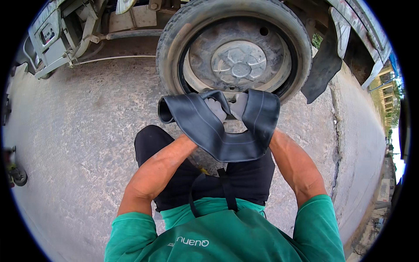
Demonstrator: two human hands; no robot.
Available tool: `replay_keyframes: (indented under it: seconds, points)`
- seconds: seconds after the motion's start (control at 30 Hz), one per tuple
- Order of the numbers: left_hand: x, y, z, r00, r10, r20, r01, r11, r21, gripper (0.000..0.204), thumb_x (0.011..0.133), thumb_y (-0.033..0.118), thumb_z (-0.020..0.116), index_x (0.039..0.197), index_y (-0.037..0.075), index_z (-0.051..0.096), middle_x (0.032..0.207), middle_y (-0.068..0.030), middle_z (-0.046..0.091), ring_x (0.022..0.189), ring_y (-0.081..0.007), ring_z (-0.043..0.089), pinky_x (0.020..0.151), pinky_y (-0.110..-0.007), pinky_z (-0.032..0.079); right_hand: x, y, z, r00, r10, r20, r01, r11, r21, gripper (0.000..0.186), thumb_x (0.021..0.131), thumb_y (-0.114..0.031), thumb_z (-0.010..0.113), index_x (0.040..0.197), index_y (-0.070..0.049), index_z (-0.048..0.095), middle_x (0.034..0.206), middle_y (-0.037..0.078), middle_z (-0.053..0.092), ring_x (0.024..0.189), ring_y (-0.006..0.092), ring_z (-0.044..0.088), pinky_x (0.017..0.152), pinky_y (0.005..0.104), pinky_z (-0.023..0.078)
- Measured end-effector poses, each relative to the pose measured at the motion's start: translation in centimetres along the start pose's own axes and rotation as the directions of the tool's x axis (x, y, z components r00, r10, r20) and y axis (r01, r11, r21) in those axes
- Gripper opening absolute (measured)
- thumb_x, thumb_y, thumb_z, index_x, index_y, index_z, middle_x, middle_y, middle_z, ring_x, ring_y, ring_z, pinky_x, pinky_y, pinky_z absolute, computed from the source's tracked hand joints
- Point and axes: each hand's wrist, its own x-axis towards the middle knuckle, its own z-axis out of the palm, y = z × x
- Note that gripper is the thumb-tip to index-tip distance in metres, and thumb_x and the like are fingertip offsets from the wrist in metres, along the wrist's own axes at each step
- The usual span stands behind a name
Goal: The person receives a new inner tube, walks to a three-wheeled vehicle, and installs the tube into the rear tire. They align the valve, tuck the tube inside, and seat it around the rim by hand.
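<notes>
Black inner tube (233, 147) in both gloved hands (216, 109)

The inner tube (235, 150) is black with a thin bluish line along it. The left glove (216, 108) and right glove (238, 106) are pale grey, the tyre (168, 50) dusty grey-brown, the wheel (239, 59) blotchy brownish grey. The shirt (231, 222) is green with white lettering, the trousers (150, 140) black, the ground (87, 118) mottled grey.

Wheel (239, 59): ahead of the person, between metal bar (135, 34) at left and flap (321, 67) at right
Inner tube (231, 146): before the wheel — over both wrists
Left hand (216, 110): left in the tube's gap
Right hand (238, 106): just beside, rightward
Crack (336, 131): in the ground (87, 113), at right
Far left: some object (18, 175) (perhaps wheeled — the edge cuts it)
</notes>
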Motion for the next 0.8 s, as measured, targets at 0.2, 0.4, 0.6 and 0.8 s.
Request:
replay_keyframes:
  seconds: [0.2, 0.4, 0.6, 0.8]
  points:
    - [-0.2, 0.8, -3.3, 0.995, -0.037, 0.091, 0.028, 0.995, 0.091, 0.016, 0.08, 0.016, 0.067, 0.085, 0.005, 0.077, 0.085, -0.0133, 0.07, 0.086, -0.03, 0.07, 0.075, -0.041, 0.055, -1.0, 0.7, 1.7, 0.996, 0.045, -0.071, -0.035, 0.99, 0.134, 0.022, 0.069, -0.025, 0.07, 0.06, -0.011, 0.055, 0.052, 0.009, 0.047, 0.044, 0.0305, 0.05, 0.042, 0.0479, 0.034]
    - [-1.0, 2.6, -3.7, 0.988, -0.091, 0.126, 0.083, 0.994, 0.068, 0.029, 0.08, 0.036, 0.073, 0.085, 0.008, 0.078, 0.085, -0.0153, 0.069, 0.085, -0.0321, 0.068, 0.082, -0.045, 0.052, -2.5, 2.5, 0.9, 0.995, -0.077, -0.067, 0.077, 0.997, 0.005, 0.036, 0.074, -0.038, 0.077, 0.06, -0.011, 0.058, 0.052, 0.009, 0.048, 0.045, 0.0294, 0.052, 0.041, 0.0475, 0.037]
    - [0.6, 3.4, -3.4, 0.969, -0.133, 0.206, 0.124, 0.991, 0.056, 0.018, 0.081, 0.025, 0.07, 0.084, 0.008, 0.077, 0.085, -0.0129, 0.069, 0.086, -0.0309, 0.068, 0.081, -0.043, 0.053, -3.5, 3.5, 3.0, 0.987, -0.11, -0.119, 0.116, 0.992, 0.052, 0.021, 0.072, -0.024, 0.067, 0.059, -0.01, 0.058, 0.054, 0.012, 0.05, 0.048, 0.0306, 0.053, 0.044, 0.0495, 0.033]
    - [0.9, 3.0, -0.2, 0.992, -0.104, 0.077, 0.107, 0.994, -0.037, 0.015, 0.075, 0.017, 0.069, 0.084, 0.006, 0.074, 0.077, -0.0146, 0.067, 0.076, -0.0314, 0.068, 0.07, -0.045, 0.054, -5.1, 5.0, 5.2, 0.99, -0.141, -0.027, 0.144, 0.968, 0.204, 0.017, 0.075, -0.018, 0.063, 0.063, -0.006, 0.063, 0.058, 0.015, 0.056, 0.054, 0.0328, 0.056, 0.052, 0.0495, 0.038]
